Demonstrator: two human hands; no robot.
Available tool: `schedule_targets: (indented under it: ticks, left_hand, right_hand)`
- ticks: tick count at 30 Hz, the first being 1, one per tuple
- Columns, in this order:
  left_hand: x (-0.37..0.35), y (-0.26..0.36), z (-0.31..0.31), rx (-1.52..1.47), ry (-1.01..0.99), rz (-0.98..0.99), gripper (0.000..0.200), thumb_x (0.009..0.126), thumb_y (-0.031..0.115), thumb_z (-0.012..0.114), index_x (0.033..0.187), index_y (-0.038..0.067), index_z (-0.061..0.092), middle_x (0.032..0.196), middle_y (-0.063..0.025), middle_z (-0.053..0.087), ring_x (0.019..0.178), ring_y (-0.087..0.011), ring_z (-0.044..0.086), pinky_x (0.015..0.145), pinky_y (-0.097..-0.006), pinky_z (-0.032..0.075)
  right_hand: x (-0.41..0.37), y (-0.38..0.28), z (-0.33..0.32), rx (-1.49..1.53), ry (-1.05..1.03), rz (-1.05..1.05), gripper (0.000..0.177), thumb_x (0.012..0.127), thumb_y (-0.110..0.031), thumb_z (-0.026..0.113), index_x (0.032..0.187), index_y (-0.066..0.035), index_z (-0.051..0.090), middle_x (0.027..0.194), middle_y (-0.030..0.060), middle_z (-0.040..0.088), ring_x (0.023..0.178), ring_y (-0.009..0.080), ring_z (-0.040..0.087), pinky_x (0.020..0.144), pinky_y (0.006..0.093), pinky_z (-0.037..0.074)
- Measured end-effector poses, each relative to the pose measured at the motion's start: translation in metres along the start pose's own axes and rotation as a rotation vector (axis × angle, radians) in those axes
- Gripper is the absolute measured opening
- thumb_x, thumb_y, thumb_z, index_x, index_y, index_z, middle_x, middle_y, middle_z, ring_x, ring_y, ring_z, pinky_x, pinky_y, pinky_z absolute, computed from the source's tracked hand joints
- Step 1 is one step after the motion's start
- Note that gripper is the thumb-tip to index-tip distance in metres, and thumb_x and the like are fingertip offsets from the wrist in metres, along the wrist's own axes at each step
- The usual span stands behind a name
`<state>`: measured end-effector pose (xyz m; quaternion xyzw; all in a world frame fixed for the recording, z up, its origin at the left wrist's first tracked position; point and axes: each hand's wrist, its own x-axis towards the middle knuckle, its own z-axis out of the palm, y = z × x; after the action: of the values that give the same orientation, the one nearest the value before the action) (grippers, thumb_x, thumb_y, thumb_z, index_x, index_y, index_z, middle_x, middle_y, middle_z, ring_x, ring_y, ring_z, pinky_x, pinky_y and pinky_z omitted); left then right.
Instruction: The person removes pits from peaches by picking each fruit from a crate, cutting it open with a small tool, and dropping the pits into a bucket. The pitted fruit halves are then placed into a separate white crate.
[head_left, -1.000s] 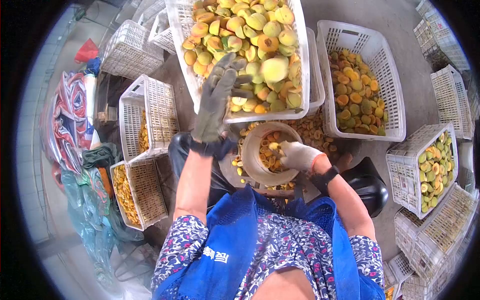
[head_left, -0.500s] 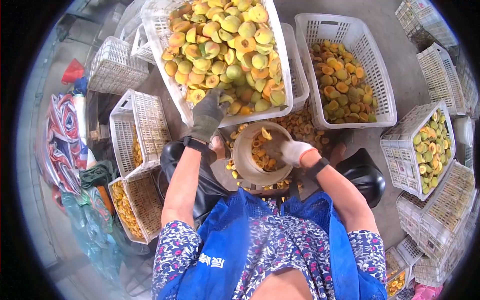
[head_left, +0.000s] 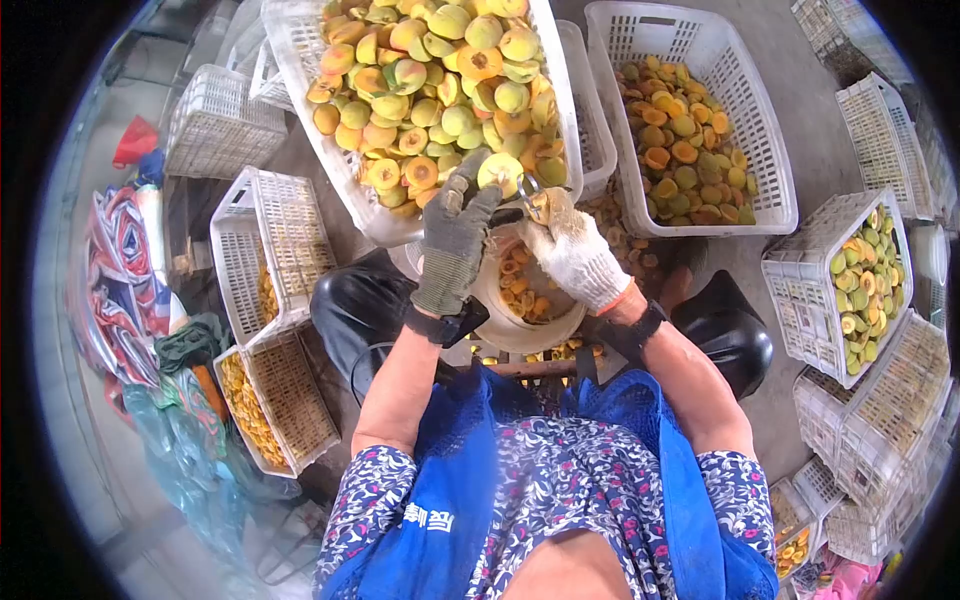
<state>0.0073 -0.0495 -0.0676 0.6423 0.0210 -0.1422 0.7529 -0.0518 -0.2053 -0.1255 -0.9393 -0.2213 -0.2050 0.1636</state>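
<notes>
My left hand (head_left: 455, 240), in a grey-green glove, is closed on a peach half (head_left: 500, 174), its pale yellow cut face turned up. Against the fruit's right edge rests the curved metal end of a small pitting tool (head_left: 531, 188). My right hand (head_left: 578, 255), in a white glove, grips that tool, its handle hidden in the fingers. Both hands meet over the near edge of a white crate (head_left: 345, 185) heaped with peach halves (head_left: 415, 95). Below them stands a pale bucket (head_left: 560, 335) with cut orange fruit pieces (head_left: 525, 295) inside.
Another white crate (head_left: 765, 150) of darker peach halves stands at the right rear. More crates line both sides, one with greenish halves (head_left: 862, 290) at right, one with orange pieces (head_left: 250, 415) at left. Crumpled plastic sheeting (head_left: 190, 470) lies far left.
My left hand has come back from the heaped crate with a peach half. My right hand has risen from over the bucket, bringing the pitting tool to the fruit.
</notes>
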Motion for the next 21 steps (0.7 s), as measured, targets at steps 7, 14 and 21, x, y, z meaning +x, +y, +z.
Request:
schedule_targets:
  ticks: [7, 14, 21]
  left_hand:
    - [-0.002, -0.007, 0.017, 0.309, 0.042, 0.127, 0.047, 0.085, 0.007, 0.065, 0.129, -0.005, 0.05, 0.118, -0.0098, 0.061, 0.097, -0.0148, 0.061, 0.085, -0.0267, 0.051]
    - [0.002, -0.03, 0.015, 0.494, 0.074, 0.223, 0.042, 0.086, 0.005, 0.064, 0.126, -0.002, 0.054, 0.11, -0.007, 0.062, 0.087, -0.0117, 0.062, 0.074, -0.0242, 0.053]
    - [0.002, -0.044, 0.011, 0.325, 0.023, 0.174, 0.045, 0.086, 0.009, 0.063, 0.128, -0.002, 0.05, 0.115, -0.0152, 0.061, 0.105, -0.0205, 0.058, 0.091, -0.0302, 0.046]
  right_hand:
    - [-0.002, 0.006, 0.001, -0.038, 0.0, 0.06, 0.024, 0.078, -0.01, 0.063, 0.101, -0.004, 0.065, 0.103, 0.017, 0.057, 0.082, 0.0311, 0.059, 0.066, 0.0372, 0.049]
    - [-0.006, 0.012, 0.01, 0.052, -0.043, 0.05, 0.014, 0.075, -0.008, 0.061, 0.087, -0.002, 0.061, 0.092, 0.0173, 0.058, 0.078, 0.0334, 0.06, 0.067, 0.0413, 0.05]
    - [0.01, -0.002, 0.001, 0.585, -0.134, 0.384, 0.02, 0.085, -0.012, 0.056, 0.098, 0.002, 0.054, 0.089, 0.0239, 0.059, 0.083, 0.0435, 0.059, 0.074, 0.0485, 0.048]
